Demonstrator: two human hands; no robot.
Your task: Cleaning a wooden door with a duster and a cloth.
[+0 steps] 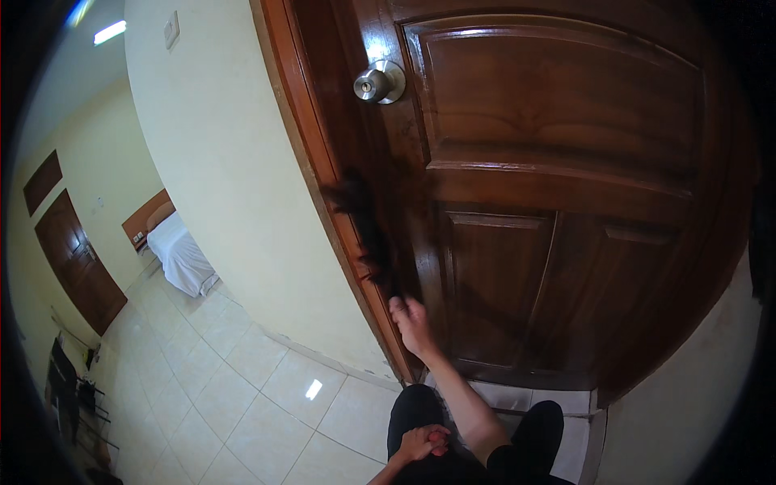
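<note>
My right hand (413,327) is closed around the handle of a dark, fluffy duster (367,230), probably of feathers. The duster is blurred and reaches up along the wooden door frame (303,109), at the edge of a dark brown panelled door (564,109). Above it on the door is a round metal knob (376,83) with a keyhole. My left hand (418,442) lies low over my dark-clothed leg, fingers bent. A reddish patch shows at its fingers; whether that is a held object, I cannot tell.
A pale wall (242,151) with a light switch (171,30) adjoins the frame. Cream floor tiles (260,418) spread to the left. Farther off are a bed with a white sheet (182,254), another wooden door (79,260) and dark furniture (66,388).
</note>
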